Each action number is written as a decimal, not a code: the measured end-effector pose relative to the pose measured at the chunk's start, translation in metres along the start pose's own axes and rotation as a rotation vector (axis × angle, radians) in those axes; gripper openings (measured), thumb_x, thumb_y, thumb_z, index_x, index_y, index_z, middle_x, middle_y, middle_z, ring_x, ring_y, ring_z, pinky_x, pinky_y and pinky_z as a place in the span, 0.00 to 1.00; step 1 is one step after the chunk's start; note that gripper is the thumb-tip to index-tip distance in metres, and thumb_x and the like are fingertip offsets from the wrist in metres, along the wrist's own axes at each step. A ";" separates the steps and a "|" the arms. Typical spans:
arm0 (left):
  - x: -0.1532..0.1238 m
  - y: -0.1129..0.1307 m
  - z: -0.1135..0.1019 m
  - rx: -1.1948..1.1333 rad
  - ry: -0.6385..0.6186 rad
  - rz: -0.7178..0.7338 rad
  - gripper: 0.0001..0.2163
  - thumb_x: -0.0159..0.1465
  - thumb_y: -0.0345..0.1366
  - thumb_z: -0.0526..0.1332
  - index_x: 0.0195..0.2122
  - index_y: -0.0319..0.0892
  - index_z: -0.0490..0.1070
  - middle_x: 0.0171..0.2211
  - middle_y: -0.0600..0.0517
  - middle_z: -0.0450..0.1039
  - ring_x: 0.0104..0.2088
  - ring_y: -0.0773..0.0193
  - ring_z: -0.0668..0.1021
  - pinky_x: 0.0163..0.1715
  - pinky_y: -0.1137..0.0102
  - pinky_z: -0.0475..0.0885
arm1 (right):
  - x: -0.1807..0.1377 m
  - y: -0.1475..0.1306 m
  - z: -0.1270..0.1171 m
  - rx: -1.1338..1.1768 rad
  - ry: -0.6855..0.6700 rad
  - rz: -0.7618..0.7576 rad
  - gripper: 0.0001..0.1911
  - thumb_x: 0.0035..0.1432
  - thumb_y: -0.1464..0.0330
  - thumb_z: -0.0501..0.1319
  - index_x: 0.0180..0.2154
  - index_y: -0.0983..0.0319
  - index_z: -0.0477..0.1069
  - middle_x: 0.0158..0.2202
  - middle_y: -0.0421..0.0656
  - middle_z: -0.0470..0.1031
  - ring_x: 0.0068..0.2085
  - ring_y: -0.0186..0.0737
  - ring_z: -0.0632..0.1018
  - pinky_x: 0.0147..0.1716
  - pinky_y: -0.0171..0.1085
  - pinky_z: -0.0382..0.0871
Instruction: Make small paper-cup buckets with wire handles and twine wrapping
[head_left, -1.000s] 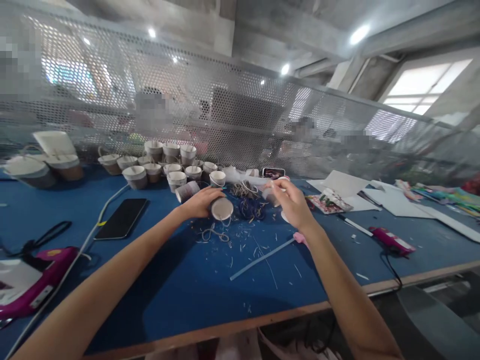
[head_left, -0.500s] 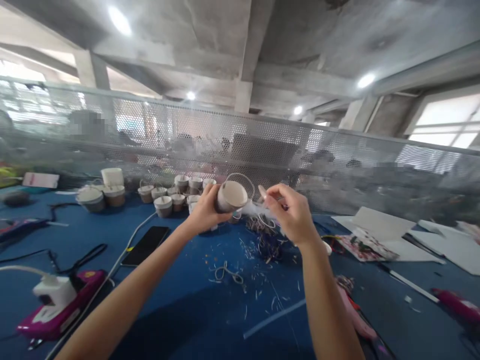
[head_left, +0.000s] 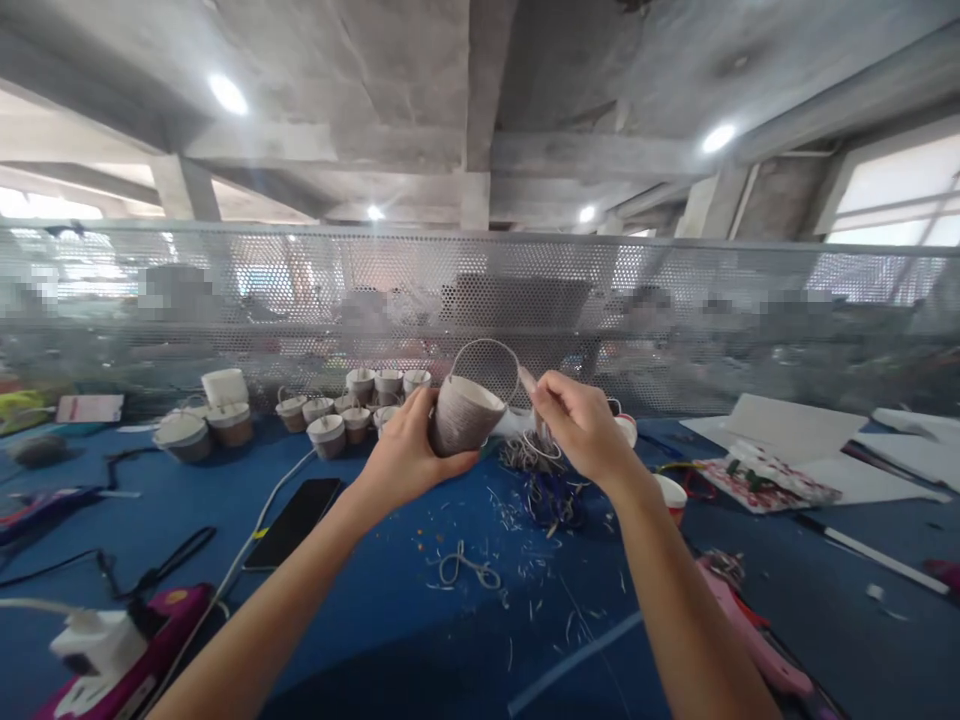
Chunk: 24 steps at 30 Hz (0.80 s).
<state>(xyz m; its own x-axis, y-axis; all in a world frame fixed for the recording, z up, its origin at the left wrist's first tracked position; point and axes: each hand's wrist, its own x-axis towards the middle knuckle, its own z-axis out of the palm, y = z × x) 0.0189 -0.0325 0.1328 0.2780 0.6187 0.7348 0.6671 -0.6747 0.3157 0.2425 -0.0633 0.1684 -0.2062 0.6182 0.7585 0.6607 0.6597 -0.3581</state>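
My left hand point(head_left: 405, 455) is wrapped round a small twine-covered cup point(head_left: 463, 412) held up in front of me, its thin loop handle point(head_left: 486, 347) arching above it. My right hand point(head_left: 581, 425) is closed in a pinch at the right end of that handle, beside the cup's rim. Under my hands, on the blue table point(head_left: 390, 620), lie a dark tangle of string point(head_left: 551, 495) and a pale loop of cord point(head_left: 465, 570) among scattered clippings.
Several finished small cups point(head_left: 352, 400) stand along the perforated metal screen point(head_left: 300, 290). A black phone point(head_left: 294, 507) lies left of centre, a magenta glue gun point(head_left: 112, 650) at lower left, a pink tool point(head_left: 750, 640) at lower right, white sheets point(head_left: 787, 425) at right.
My left hand lifted the cup off the table and turned it more upright. My right hand came up to pinch its handle. The view tilted upward.
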 end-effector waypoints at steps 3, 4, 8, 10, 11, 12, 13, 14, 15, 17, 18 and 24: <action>0.000 -0.003 0.003 -0.025 0.031 0.058 0.25 0.51 0.44 0.68 0.46 0.43 0.61 0.40 0.49 0.69 0.40 0.55 0.74 0.36 0.63 0.71 | 0.001 0.003 -0.005 -0.019 0.006 -0.039 0.22 0.67 0.58 0.49 0.22 0.60 0.57 0.16 0.35 0.61 0.20 0.29 0.64 0.24 0.33 0.55; 0.001 -0.005 0.004 -0.032 0.052 0.079 0.26 0.51 0.43 0.69 0.47 0.43 0.61 0.41 0.48 0.69 0.41 0.56 0.74 0.36 0.63 0.71 | 0.000 0.004 -0.008 -0.023 0.002 -0.047 0.22 0.66 0.58 0.49 0.21 0.60 0.57 0.16 0.35 0.61 0.19 0.29 0.64 0.23 0.33 0.55; 0.002 -0.009 0.006 0.022 0.211 0.131 0.27 0.50 0.39 0.70 0.48 0.44 0.60 0.40 0.49 0.69 0.40 0.57 0.74 0.37 0.64 0.72 | -0.003 0.012 -0.027 -0.009 -0.030 -0.034 0.22 0.66 0.58 0.51 0.21 0.60 0.60 0.15 0.35 0.65 0.18 0.29 0.67 0.22 0.32 0.58; 0.002 -0.009 0.005 0.056 0.284 0.158 0.29 0.49 0.38 0.71 0.49 0.44 0.59 0.41 0.49 0.69 0.40 0.59 0.74 0.37 0.65 0.72 | -0.005 0.017 -0.036 0.004 -0.030 0.005 0.21 0.66 0.58 0.51 0.22 0.60 0.61 0.17 0.36 0.68 0.17 0.28 0.68 0.22 0.32 0.60; 0.002 -0.008 0.005 0.070 0.312 0.175 0.30 0.48 0.37 0.71 0.50 0.44 0.59 0.41 0.49 0.69 0.40 0.59 0.74 0.37 0.65 0.72 | -0.006 0.019 -0.040 0.015 -0.023 0.025 0.20 0.66 0.58 0.51 0.23 0.60 0.62 0.18 0.36 0.69 0.17 0.28 0.68 0.21 0.32 0.61; 0.001 -0.007 0.005 0.083 0.339 0.193 0.30 0.48 0.36 0.71 0.50 0.44 0.59 0.42 0.49 0.69 0.40 0.59 0.74 0.37 0.65 0.72 | -0.007 0.020 -0.042 0.029 -0.015 0.041 0.19 0.65 0.58 0.51 0.24 0.60 0.63 0.19 0.37 0.70 0.17 0.28 0.68 0.21 0.31 0.62; 0.001 -0.006 0.004 0.095 0.365 0.212 0.30 0.48 0.36 0.71 0.50 0.44 0.59 0.42 0.49 0.69 0.41 0.58 0.74 0.38 0.65 0.72 | -0.007 0.021 -0.043 0.047 -0.007 0.050 0.18 0.65 0.57 0.52 0.26 0.60 0.64 0.20 0.37 0.71 0.17 0.28 0.69 0.20 0.31 0.62; 0.001 -0.004 0.003 0.104 0.389 0.231 0.30 0.48 0.35 0.71 0.50 0.44 0.60 0.42 0.49 0.69 0.41 0.58 0.74 0.38 0.65 0.72 | -0.007 0.021 -0.044 0.066 0.001 0.053 0.17 0.64 0.56 0.53 0.27 0.60 0.64 0.21 0.38 0.72 0.18 0.29 0.70 0.20 0.31 0.63; 0.000 -0.003 0.002 0.110 0.411 0.251 0.30 0.48 0.34 0.70 0.50 0.44 0.60 0.42 0.48 0.69 0.42 0.57 0.73 0.39 0.64 0.72 | -0.007 0.021 -0.044 0.082 0.004 0.055 0.17 0.63 0.56 0.55 0.28 0.59 0.65 0.22 0.38 0.72 0.19 0.30 0.71 0.20 0.31 0.64; 0.000 0.000 0.000 0.121 0.440 0.293 0.28 0.49 0.31 0.69 0.51 0.44 0.60 0.43 0.48 0.69 0.44 0.57 0.73 0.41 0.64 0.72 | -0.007 0.019 -0.043 0.099 -0.015 0.070 0.17 0.61 0.54 0.56 0.29 0.60 0.66 0.22 0.38 0.72 0.19 0.30 0.72 0.20 0.31 0.65; -0.001 0.001 -0.001 0.130 0.449 0.314 0.28 0.49 0.29 0.68 0.51 0.43 0.61 0.44 0.47 0.69 0.44 0.56 0.73 0.42 0.63 0.72 | -0.007 0.018 -0.043 0.102 -0.043 0.083 0.18 0.61 0.53 0.56 0.29 0.60 0.66 0.22 0.38 0.72 0.19 0.30 0.72 0.20 0.31 0.65; -0.003 0.006 -0.009 0.169 0.480 0.396 0.26 0.52 0.25 0.63 0.53 0.42 0.61 0.46 0.46 0.69 0.46 0.57 0.73 0.46 0.63 0.71 | -0.006 0.014 -0.042 0.103 -0.216 0.229 0.21 0.61 0.51 0.52 0.26 0.60 0.65 0.22 0.39 0.72 0.20 0.31 0.73 0.21 0.31 0.67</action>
<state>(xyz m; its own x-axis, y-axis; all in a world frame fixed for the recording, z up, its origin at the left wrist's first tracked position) 0.0161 -0.0424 0.1381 0.2112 0.0607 0.9756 0.6879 -0.7183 -0.1042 0.2834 -0.0754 0.1821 -0.2159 0.8245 0.5231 0.6335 0.5259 -0.5675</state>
